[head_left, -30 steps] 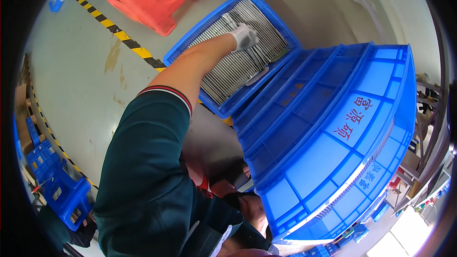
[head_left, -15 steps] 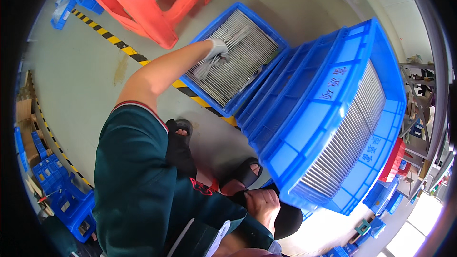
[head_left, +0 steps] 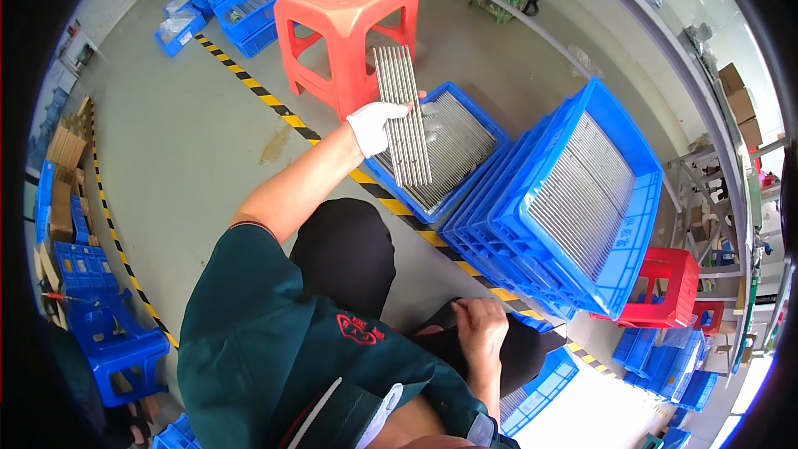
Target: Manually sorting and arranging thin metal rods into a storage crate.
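My left hand (head_left: 371,128), in a white glove, is closed round a flat bunch of several slim silvery metal rods (head_left: 405,137). The bunch is raised over the left side of a low blue crate (head_left: 502,146), tilted with its far end up. More rods lie in rows inside that crate, partly hidden by the bunch. My bare right hand (head_left: 480,328) rests at my right knee with its fingers curled in. Whatever is in those fingers, if anything, is hidden against the black trousers.
A stack of blue crates (head_left: 515,158) stands right of the low crate, its top one holding rows of rods (head_left: 582,199). Beyond are an orange stool (head_left: 345,0) and more blue crates (head_left: 241,0). Yellow-black tape (head_left: 270,101) crosses the floor. A red stool (head_left: 669,287) is at right.
My left hand has lifted the rods up out of the low crate. My view has shifted, showing more of the far floor. The right hand stays by the knee.
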Tool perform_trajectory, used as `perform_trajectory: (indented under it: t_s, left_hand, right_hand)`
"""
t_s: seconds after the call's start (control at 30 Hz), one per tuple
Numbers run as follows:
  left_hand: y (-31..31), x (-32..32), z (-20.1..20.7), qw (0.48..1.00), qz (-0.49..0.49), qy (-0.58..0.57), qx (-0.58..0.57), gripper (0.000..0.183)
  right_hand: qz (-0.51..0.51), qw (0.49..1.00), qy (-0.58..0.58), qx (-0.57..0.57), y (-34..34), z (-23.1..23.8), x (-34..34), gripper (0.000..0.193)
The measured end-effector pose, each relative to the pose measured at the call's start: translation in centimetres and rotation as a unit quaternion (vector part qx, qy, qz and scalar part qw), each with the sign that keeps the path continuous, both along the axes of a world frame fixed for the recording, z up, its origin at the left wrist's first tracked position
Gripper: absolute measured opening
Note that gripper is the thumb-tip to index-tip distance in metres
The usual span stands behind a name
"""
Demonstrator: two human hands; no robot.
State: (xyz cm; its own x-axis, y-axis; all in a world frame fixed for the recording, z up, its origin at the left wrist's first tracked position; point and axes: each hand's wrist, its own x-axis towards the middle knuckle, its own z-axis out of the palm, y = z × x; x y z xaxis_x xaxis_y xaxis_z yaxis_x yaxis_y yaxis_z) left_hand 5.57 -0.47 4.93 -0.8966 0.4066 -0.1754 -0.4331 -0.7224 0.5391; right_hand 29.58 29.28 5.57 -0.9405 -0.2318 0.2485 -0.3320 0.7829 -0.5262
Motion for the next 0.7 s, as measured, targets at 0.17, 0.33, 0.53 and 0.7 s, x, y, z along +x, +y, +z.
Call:
perform_trajectory:
  t_s: [0.17,0.33,0.53,0.7]
  left_hand:
    - [1.3,5.2,3.0,0.997,-0.062,-0.024,0.027,0.038]
    - [4.6,12.6,2.4,0.984,-0.175,0.004,0.034,0.039]
    - [7.5,20.7,-0.1,0.964,-0.250,-0.084,-0.035,0.042]
    - [8.1,24.5,0.3,0.936,-0.319,-0.148,0.023,0.039]
  right_hand:
    - [-0.072,0.987,0.032,-0.141,-0.1,1.8,-0.2,0.008]
    - [-0.042,0.917,-0.041,-0.395,-1.8,5.1,-2.4,0.006]
    - [0.028,0.869,-0.090,-0.486,-3.8,4.6,-7.6,0.010]
    - [0.106,0.824,-0.154,-0.535,-3.7,2.1,-8.2,0.005]
